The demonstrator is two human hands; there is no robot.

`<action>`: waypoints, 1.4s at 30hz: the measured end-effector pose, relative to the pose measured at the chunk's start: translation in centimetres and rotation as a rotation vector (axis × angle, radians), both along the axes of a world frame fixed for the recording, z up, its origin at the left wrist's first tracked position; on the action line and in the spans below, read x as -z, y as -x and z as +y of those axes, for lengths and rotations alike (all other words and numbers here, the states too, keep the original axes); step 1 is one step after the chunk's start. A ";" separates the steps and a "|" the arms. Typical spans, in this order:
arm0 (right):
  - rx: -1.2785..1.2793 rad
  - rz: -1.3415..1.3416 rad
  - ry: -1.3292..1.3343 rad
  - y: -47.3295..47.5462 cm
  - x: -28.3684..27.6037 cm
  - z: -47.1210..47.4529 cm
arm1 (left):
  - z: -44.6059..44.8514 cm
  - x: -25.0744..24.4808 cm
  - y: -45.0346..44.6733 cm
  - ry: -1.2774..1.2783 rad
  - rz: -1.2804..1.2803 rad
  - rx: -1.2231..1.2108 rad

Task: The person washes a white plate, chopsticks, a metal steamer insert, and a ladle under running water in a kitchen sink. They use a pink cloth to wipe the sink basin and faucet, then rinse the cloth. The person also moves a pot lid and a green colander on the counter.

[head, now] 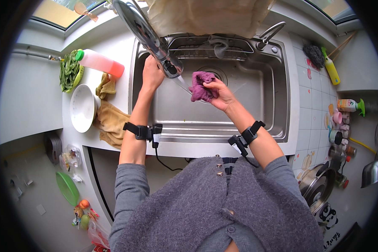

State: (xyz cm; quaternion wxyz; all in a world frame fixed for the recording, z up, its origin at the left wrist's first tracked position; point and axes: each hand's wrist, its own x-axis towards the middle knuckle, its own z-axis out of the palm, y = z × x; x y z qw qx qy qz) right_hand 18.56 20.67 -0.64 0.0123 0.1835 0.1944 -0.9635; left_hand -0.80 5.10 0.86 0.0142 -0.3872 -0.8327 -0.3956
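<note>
My right hand [222, 96] grips a crumpled purple cloth [203, 86] above the stainless steel sink [208, 118], close to the drain. Water [183, 85] runs from the chrome faucet [157, 48] towards the left side of the cloth. At the sink's left wall, my left hand [153, 73] is raised beside the faucet head. Its fingers are partly hidden behind the faucet, so I cannot tell whether they touch or hold anything. Each forearm wears a black strap with a small device and a cable.
A wire rack [195, 47] with a grey cloth [220, 46] spans the sink's back. Left stand a bottle of pink liquid [99, 63], a white bowl [83, 108] and a tan towel [113, 121]. A smaller tap [267, 36] rises back right. Pots [318, 187] sit far right.
</note>
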 end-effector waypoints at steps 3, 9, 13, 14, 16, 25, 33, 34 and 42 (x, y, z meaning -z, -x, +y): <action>-0.037 -0.001 -0.010 1.6 0.8 -1.5 | -1.1 1.5 -2.1 -0.037 -0.084 -0.166; -0.081 -0.009 -0.071 3.6 1.3 -3.3 | -5.0 4.6 -7.7 -0.162 -0.850 -0.416; -0.219 -0.208 -0.785 4.8 1.7 -4.4 | -5.2 4.0 -9.2 -0.441 -1.308 -0.519; -0.130 -0.146 -0.818 4.9 1.9 -4.9 | -4.9 3.9 -9.5 -0.495 -1.429 -0.521; 0.009 -0.119 -0.884 5.0 2.4 -5.7 | -4.0 3.9 -10.2 -0.607 -1.677 -0.532; 0.088 0.179 -1.580 0.5 -2.1 -8.0 | -0.9 5.6 -9.4 -0.967 -1.840 0.000; 0.116 -0.349 -1.498 6.6 1.7 -5.8 | 1.0 5.5 -13.3 -1.073 -1.776 -0.062; 0.179 -0.339 -1.491 7.1 2.2 -5.6 | 0.9 5.5 -13.2 -1.073 -1.676 0.017; 0.100 0.034 -1.238 7.1 3.6 -9.9 | -0.3 6.0 -9.1 -1.226 -1.590 0.650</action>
